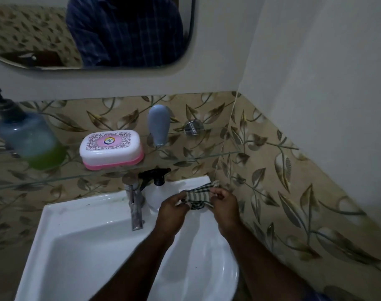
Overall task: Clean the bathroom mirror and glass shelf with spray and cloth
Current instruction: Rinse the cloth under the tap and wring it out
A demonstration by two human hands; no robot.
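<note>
A checked green-and-white cloth is bunched over the back right corner of the sink. My left hand pinches its left end and my right hand pinches its right end. Just behind my left hand stands a clear spray bottle with a black trigger head, on the sink rim. The glass shelf runs along the tiled wall above the sink. The mirror hangs at the top left and reflects a person in a checked shirt.
On the shelf stand a soap dispenser with green liquid, a white and pink soap box and a grey-blue tube. A chrome tap rises at the back of the white sink. A wall closes in on the right.
</note>
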